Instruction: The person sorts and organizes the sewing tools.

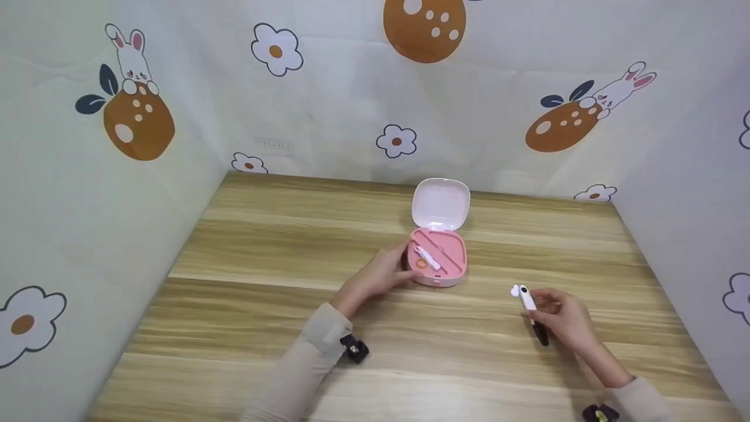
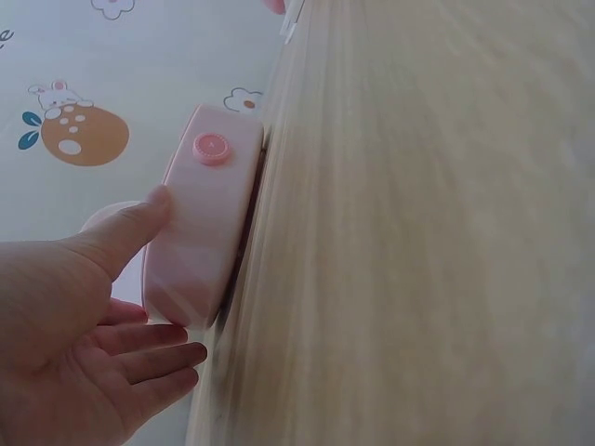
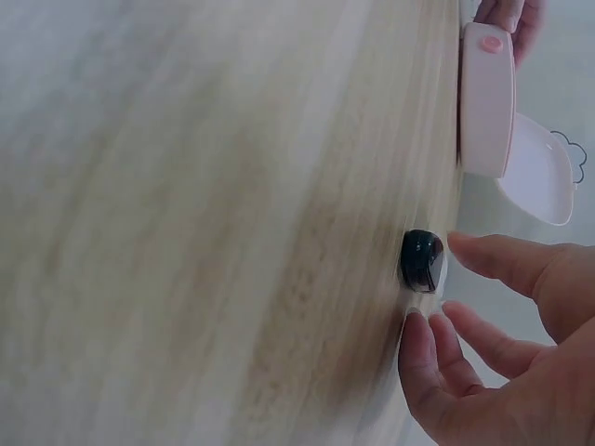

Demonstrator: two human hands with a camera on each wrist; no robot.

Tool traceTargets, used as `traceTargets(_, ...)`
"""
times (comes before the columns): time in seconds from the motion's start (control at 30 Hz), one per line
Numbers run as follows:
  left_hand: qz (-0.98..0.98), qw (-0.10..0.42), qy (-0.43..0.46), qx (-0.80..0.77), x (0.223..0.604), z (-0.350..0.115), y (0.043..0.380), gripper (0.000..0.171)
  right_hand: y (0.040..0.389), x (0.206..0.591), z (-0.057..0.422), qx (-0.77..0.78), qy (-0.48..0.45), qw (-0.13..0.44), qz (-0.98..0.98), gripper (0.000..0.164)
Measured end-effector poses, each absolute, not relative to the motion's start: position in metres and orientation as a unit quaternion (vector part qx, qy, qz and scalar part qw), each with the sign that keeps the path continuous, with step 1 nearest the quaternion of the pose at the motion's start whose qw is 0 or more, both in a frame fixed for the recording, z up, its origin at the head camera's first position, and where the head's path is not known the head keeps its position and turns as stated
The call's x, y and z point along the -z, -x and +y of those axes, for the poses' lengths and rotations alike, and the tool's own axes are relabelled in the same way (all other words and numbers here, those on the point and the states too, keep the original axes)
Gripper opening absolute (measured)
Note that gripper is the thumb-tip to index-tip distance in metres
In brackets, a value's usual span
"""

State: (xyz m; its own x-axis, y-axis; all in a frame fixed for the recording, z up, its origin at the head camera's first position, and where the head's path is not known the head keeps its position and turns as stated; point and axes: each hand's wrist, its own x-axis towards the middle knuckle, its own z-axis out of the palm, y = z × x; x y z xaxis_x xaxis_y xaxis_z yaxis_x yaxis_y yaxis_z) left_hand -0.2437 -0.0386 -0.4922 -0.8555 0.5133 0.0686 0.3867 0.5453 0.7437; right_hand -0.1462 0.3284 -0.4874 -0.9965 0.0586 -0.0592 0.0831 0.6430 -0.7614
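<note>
A pink case [image 1: 437,281] stands on the table with its pale lid [image 1: 440,202] raised. My left hand [image 1: 384,271] holds the case's left front corner, thumb on the rim and fingers along the side. Inside lie a small white item [image 1: 428,258] and an orange ring [image 1: 420,264]. To the right, a slim white tool [image 1: 528,300] with a black end and a white petal-shaped piece at its tip lies on the table. My right hand [image 1: 565,319] is around it, thumb close to it; in the right wrist view the fingertips [image 3: 416,325] stand apart from its dark end [image 3: 423,260].
The wood-grain table [image 1: 263,234] is enclosed by pale cloth walls [image 1: 340,88] printed with flowers, rabbits and orange fruit. Behind the case, the raised lid stands near the table's back edge. Each wrist wears a small black camera [image 1: 355,350].
</note>
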Motion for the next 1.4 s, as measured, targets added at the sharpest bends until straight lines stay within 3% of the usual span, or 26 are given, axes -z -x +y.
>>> traceTargets(0.5, 0.872, 0.073, -0.266, -0.403, 0.494, -0.040, 0.245, 0.087, 0.155, 0.491, 0.330, 0.407, -0.031, 0.020, 0.913, 0.045)
traceTargets(1.0, 0.881, 0.086, -0.253, -0.390, 0.493, -0.039, 0.244, 0.090, 0.165, 0.492, 0.328, 0.376, -0.023, -0.010, 0.926, 0.029)
traceTargets(1.4, 0.880, 0.086, -0.253, -0.392, 0.493, -0.040, 0.245, 0.089, 0.169, 0.490, 0.327, 0.363, -0.025, -0.023, 0.931, 0.028)
